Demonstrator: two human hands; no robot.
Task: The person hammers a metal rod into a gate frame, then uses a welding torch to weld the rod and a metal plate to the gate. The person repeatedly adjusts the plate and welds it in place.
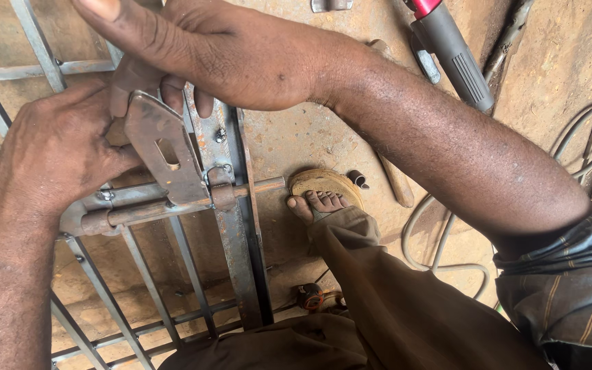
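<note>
A rusty slide bolt (173,209) lies across the vertical bar of a grey metal gate frame (238,260). Its flat hasp plate (162,147) with an oval slot stands up from the bolt rod. My left hand (56,151) presses on the bolt's left end and touches the plate's edge. My right hand (207,51) reaches across from the right, its fingers curled over the top of the hasp plate.
My sandalled foot (320,195) rests on the rusty floor beside the frame. A grey tool handle with a red tip (450,51) lies at the top right. Grey cable (584,137) loops at the right. A wooden handle (395,178) lies near the foot.
</note>
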